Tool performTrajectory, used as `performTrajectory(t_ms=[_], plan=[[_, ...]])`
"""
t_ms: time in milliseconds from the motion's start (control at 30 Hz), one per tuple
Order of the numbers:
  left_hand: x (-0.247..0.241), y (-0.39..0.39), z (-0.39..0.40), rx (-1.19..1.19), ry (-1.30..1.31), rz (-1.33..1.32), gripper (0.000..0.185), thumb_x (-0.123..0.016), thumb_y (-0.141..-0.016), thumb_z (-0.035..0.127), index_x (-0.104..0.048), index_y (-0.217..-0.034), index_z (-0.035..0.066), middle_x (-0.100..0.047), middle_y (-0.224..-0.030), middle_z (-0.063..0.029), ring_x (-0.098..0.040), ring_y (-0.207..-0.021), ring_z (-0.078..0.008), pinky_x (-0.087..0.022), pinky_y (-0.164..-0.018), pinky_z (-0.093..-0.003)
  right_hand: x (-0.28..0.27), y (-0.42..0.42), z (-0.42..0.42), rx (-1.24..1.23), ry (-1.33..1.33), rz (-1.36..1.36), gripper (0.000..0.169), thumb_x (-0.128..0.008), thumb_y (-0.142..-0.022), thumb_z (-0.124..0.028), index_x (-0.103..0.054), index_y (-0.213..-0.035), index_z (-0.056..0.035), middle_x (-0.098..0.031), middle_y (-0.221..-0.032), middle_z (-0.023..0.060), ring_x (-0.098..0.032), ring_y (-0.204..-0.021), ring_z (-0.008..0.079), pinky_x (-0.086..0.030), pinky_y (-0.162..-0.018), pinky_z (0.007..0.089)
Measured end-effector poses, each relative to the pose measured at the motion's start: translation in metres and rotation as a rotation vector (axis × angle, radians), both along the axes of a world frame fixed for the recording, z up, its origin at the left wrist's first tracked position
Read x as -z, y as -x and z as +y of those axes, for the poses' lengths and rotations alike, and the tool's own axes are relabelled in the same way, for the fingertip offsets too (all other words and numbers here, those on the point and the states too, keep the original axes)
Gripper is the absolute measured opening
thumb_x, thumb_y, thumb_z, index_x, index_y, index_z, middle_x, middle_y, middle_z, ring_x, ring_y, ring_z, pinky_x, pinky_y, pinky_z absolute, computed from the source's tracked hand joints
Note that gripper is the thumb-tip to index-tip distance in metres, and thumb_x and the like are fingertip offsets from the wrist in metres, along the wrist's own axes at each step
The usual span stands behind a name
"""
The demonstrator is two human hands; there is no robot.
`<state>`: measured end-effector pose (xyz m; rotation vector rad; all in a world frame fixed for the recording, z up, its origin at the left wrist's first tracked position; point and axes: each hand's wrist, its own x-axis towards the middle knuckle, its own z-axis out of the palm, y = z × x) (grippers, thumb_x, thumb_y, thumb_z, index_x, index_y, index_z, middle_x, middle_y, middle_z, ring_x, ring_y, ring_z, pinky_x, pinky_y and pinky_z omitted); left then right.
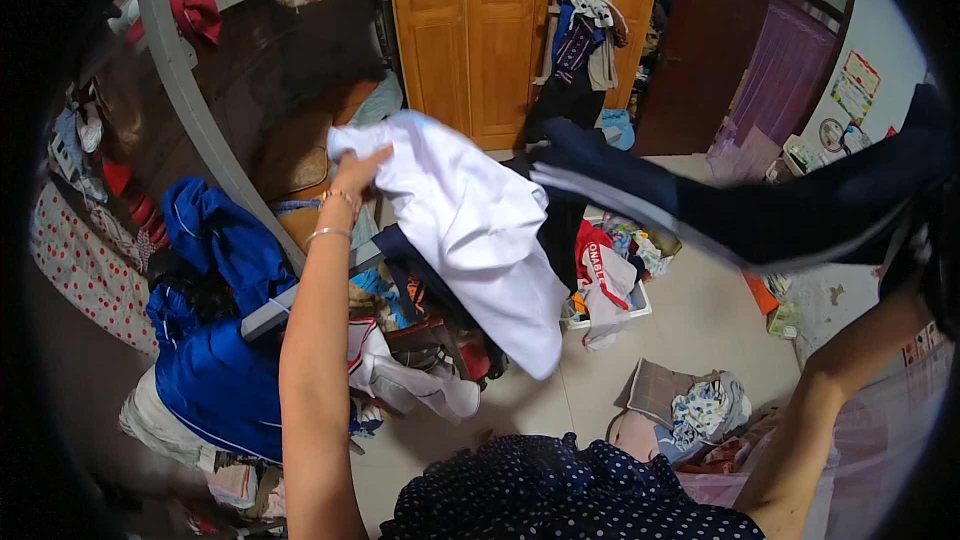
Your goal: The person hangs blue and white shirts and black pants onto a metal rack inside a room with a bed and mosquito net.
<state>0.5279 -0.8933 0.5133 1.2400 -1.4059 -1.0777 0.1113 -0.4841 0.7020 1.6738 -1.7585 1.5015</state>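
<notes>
My left hand (361,171) grips the upper corner of a white garment (480,240). The cloth hangs down and to the right, over the end of a grey metal bed rail (270,312) and some dark clothing. At the right rim of the head view my raised right hand (916,286) is dark and partly hidden. It is on a navy garment with pale stripes (720,217), likely trousers, which stretches across to the left and is blurred. The far end of the navy garment comes close to the white one.
Blue clothing (217,382) drapes over the bed frame at left. A white basket (641,303) of clothes stands on the floor. Beyond are a wooden wardrobe (465,29) and a ladder (555,37) hung with clothes. A cushion (660,390) and fabrics lie at lower right.
</notes>
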Motion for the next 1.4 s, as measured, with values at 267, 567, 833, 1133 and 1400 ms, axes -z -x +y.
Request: performTrajectory(t_ms=[267,567,833,1133,1400], plan=[[-0.031,0.050,0.078,0.371,0.409,-0.453,0.078,-0.070,-0.070,0.044,-0.044,-0.120,-0.011,-0.052,-0.118,-0.0238,-0.052,-0.109,-0.0283,-0.041,-0.093,-0.0348,0.054,-0.061,0.022,-0.238,-0.609,-0.184,0.026,-0.055,-0.085,-0.014,-0.057,-0.107,-0.0012,-0.061,-0.097,0.0084,-0.058,-0.088,0.0157,-0.046,-0.080,0.0253],[-0.025,0.122,0.223,0.771,0.266,-0.007,0.038,-0.059,-0.079,0.008,-0.048,-0.115,-0.001,-0.057,-0.106,-0.0123,-0.054,-0.098,-0.0206,-0.042,-0.086,-0.0286,0.110,-0.144,-0.086,-0.496,-0.145,-0.558,0.024,-0.056,-0.086,-0.016,-0.058,-0.105,-0.0007,-0.063,-0.091,0.0076,-0.060,-0.081,0.0137,-0.049,-0.076,0.0241],[0.022,0.108,0.199,0.917,-0.786,1.236,0.026,-0.050,-0.089,0.021,-0.060,-0.102,0.000,-0.063,-0.098,-0.0124,-0.061,-0.090,-0.0245,-0.050,-0.084,-0.0329,0.210,-0.093,-0.113,-0.986,-0.272,-1.787,0.053,-0.046,-0.089,-0.044,-0.054,-0.112,0.0039,-0.061,-0.105,0.0182,-0.061,-0.093,0.0256,-0.051,-0.081,0.0343],[-0.001,0.101,0.194,0.353,1.100,-0.799,0.033,-0.041,-0.087,0.018,-0.054,-0.111,-0.001,-0.058,-0.107,-0.0151,-0.055,-0.100,-0.0256,-0.043,-0.090,-0.0341,0.290,-0.149,-0.052,-0.886,-0.247,-1.596,0.064,-0.045,-0.089,-0.044,-0.025,-0.139,-0.0104,-0.047,-0.125,0.0102,-0.050,-0.104,0.0170,-0.041,-0.086,0.0323],[-0.004,0.098,0.184,0.302,1.152,-1.034,0.038,-0.051,-0.081,0.027,-0.057,-0.107,0.000,-0.059,-0.103,-0.0161,-0.055,-0.098,-0.0300,-0.043,-0.088,-0.0366,0.298,-0.141,-0.066,-0.218,-0.391,-0.711,0.043,-0.063,-0.077,-0.013,-0.052,-0.115,0.0021,-0.061,-0.105,0.0157,-0.055,-0.103,0.0259,-0.040,-0.092,0.0334]])
